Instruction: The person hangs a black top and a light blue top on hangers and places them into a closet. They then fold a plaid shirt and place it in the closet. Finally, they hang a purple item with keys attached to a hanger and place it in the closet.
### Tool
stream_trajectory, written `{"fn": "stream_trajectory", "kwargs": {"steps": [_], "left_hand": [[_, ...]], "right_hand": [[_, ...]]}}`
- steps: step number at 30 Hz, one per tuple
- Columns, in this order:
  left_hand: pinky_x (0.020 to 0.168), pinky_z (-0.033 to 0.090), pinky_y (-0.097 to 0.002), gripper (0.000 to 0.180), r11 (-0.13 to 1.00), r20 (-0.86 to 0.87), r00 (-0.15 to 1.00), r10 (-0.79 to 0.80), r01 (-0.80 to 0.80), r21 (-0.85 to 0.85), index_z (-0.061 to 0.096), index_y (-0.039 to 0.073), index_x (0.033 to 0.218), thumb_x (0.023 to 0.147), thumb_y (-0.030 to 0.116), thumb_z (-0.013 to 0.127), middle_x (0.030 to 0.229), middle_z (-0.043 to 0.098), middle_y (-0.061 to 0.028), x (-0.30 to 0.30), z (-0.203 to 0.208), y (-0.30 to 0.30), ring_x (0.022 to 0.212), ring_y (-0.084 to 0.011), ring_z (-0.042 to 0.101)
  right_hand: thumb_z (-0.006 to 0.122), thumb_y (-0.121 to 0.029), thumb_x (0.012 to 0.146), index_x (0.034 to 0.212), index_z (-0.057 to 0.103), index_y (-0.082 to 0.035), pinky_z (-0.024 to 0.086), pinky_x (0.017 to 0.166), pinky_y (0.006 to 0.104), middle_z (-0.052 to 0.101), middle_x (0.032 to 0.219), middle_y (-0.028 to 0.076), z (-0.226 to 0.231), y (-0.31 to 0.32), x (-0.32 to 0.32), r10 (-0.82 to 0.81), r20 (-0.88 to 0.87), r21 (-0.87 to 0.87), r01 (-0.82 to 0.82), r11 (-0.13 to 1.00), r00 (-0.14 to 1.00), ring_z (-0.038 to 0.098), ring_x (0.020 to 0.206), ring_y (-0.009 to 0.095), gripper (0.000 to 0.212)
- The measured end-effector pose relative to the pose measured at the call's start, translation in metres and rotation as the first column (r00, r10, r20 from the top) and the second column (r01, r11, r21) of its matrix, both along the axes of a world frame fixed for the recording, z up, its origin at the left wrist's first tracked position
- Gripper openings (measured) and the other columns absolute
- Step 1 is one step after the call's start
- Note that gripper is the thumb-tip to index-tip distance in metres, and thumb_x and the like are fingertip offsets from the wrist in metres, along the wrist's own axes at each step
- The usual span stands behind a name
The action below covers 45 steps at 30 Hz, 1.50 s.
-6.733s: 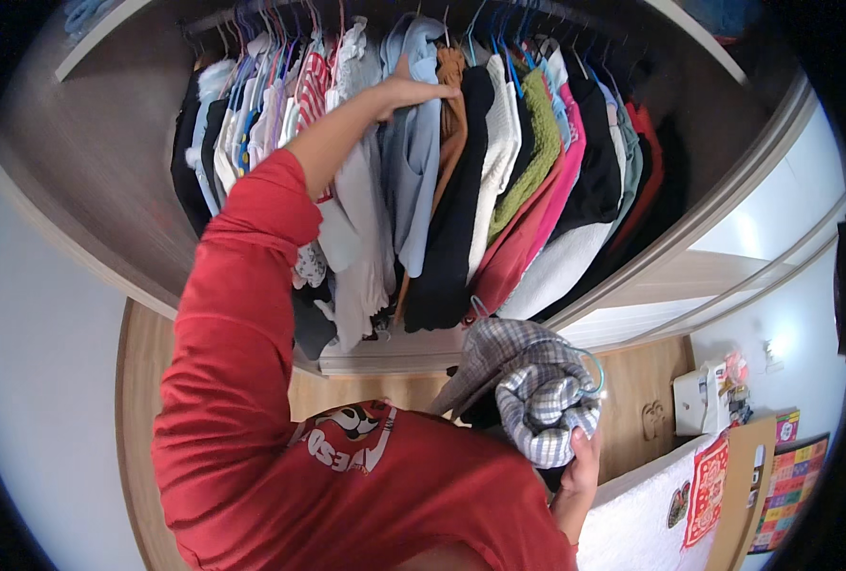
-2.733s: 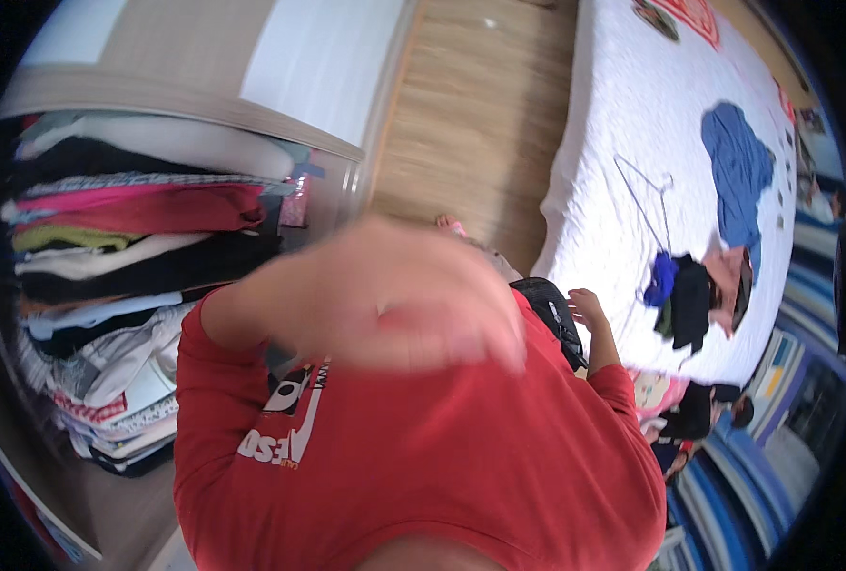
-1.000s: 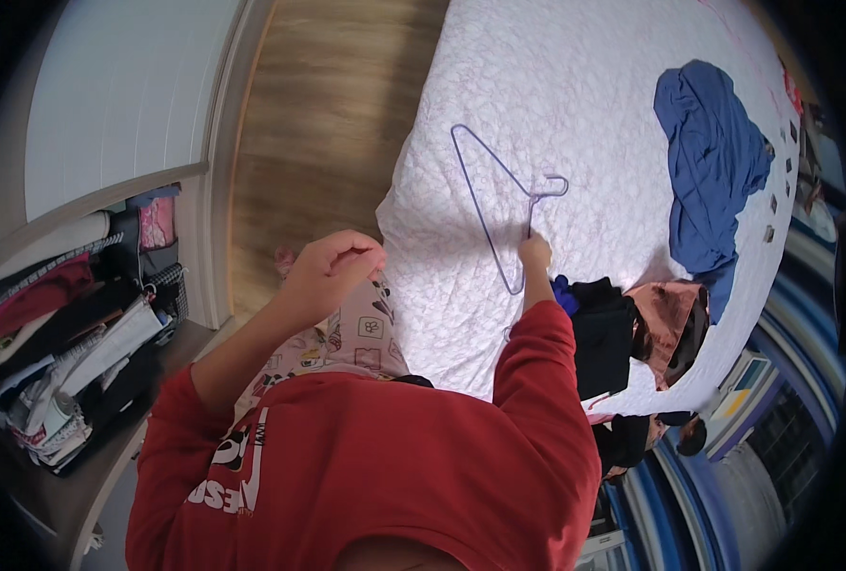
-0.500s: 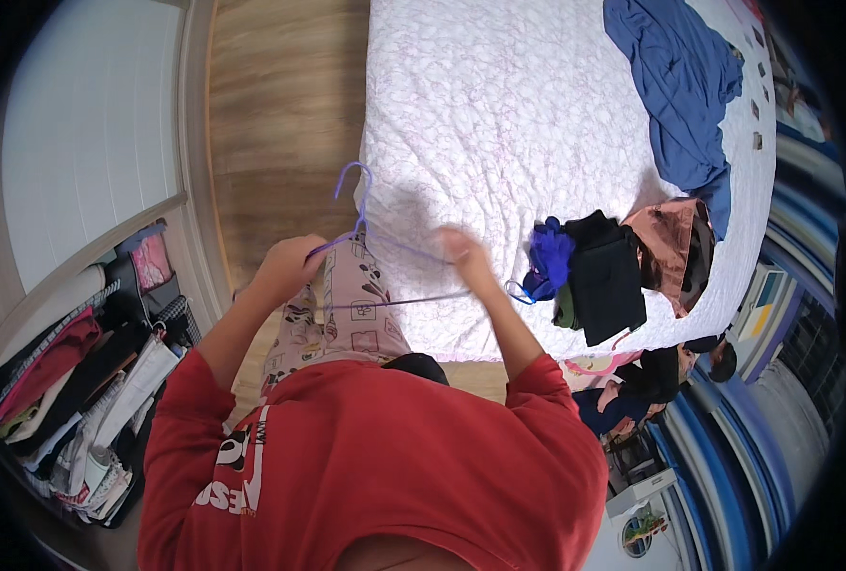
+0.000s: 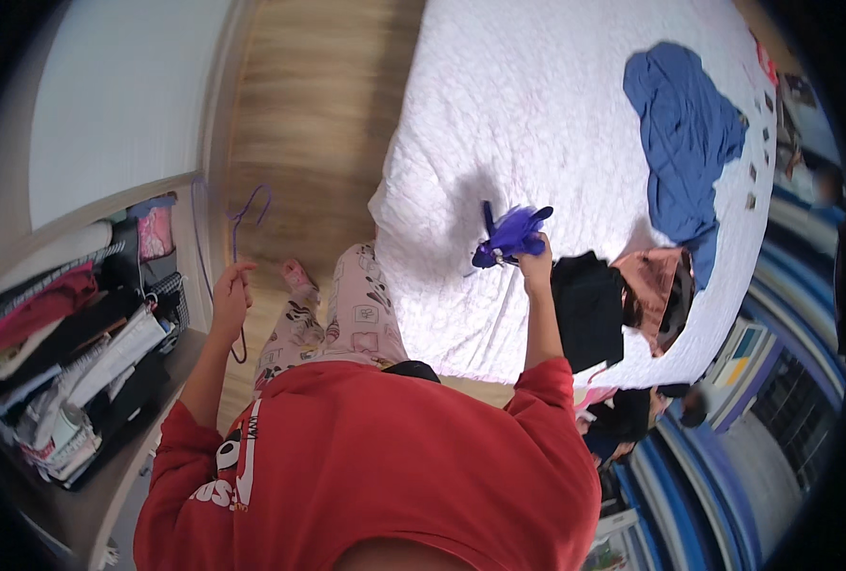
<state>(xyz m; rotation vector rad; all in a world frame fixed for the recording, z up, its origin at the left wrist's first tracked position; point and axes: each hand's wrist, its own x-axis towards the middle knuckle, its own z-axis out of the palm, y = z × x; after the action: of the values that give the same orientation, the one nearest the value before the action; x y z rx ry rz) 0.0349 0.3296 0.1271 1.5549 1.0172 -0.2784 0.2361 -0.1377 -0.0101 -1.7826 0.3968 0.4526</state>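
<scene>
My left hand (image 5: 232,293) is closed around a thin purple clothes hanger (image 5: 236,231), held upright at the left over the floor with its hook at the top. The hanger's lower part runs down past the hand. Above the bed's near part, my right hand (image 5: 538,266) grips a small bunched violet-blue garment (image 5: 513,232) with dark strap-like ends sticking out; its exact kind does not show. Close to that hand's right lies a folded black garment (image 5: 587,312) on the bed.
A white patterned bedspread (image 5: 528,114) covers the bed. Brown clothing (image 5: 653,285) and a crumpled blue garment (image 5: 685,143) lie on its right side. At left, an open wardrobe compartment (image 5: 190,357) holds several packed garments. Wooden floor (image 5: 299,124) runs between wardrobe and bed.
My left hand has carried the hanger left, away from the bed. My right hand has let go of the hanger and lifted the violet-blue garment from beside the black one.
</scene>
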Motion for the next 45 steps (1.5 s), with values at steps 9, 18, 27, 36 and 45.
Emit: {"fn": "stream_trajectory", "kwargs": {"steps": [9,18,27,36,45], "left_hand": [[0.036,0.022,-0.017,0.018,0.885,0.06,0.892,0.447,-0.432,-0.173,0.053,0.002,0.099,0.084,0.011,0.048,0.056,0.034,0.0062,-0.046,0.101,0.011,0.042,-0.0015,0.027],[0.038,0.021,-0.0182,0.017,0.578,0.277,0.551,0.787,-0.505,-0.641,0.056,0.001,0.089,0.083,0.016,0.054,0.055,0.033,0.0077,-0.141,0.171,0.032,0.043,-0.0012,0.026],[0.045,0.025,-0.0157,0.024,0.707,0.824,0.425,0.375,-0.706,0.043,0.053,0.005,0.097,0.075,0.006,0.063,0.07,0.038,0.006,-0.238,0.258,0.049,0.054,-0.0007,0.031],[0.044,0.028,-0.0168,0.015,0.488,0.768,0.305,0.564,-0.873,-0.012,0.056,0.004,0.085,0.075,0.01,0.064,0.068,0.044,0.0047,-0.346,0.265,0.063,0.053,-0.0019,0.037],[0.041,0.026,-0.0188,0.013,0.425,0.735,-0.184,0.653,-0.715,-0.556,0.054,0.002,0.091,0.083,0.013,0.056,0.064,0.048,0.0016,-0.405,0.278,0.094,0.048,-0.0023,0.036]], "right_hand": [[0.05,-0.001,0.071,0.095,0.052,-0.003,0.05,0.078,0.0417,0.056,0.092,0.01,0.159,0.169,0.026,0.014,-0.288,0.752,0.217,0.622,0.958,0.057,0.084,0.024,0.025],[0.046,0.004,0.062,0.099,0.048,0.002,0.041,0.089,0.0489,0.053,0.101,0.016,0.272,0.352,-0.075,0.41,-0.402,0.91,0.305,0.282,0.819,0.049,0.099,0.032,0.037],[0.043,0.01,0.056,0.111,0.037,0.007,0.035,0.095,0.0502,0.041,0.117,0.022,0.363,0.474,-0.229,0.62,-0.467,0.884,0.317,0.343,0.631,0.039,0.11,0.038,0.055],[0.042,0.01,0.056,0.108,0.038,0.008,0.034,0.095,0.0515,0.042,0.114,0.023,0.37,0.529,-0.357,0.763,-0.478,0.878,0.235,0.416,0.435,0.038,0.11,0.041,0.053],[0.043,0.009,0.054,0.107,0.041,0.005,0.035,0.094,0.0525,0.045,0.111,0.021,0.348,0.582,-0.369,0.796,-0.444,0.888,0.085,0.451,0.411,0.042,0.106,0.04,0.053]]}}
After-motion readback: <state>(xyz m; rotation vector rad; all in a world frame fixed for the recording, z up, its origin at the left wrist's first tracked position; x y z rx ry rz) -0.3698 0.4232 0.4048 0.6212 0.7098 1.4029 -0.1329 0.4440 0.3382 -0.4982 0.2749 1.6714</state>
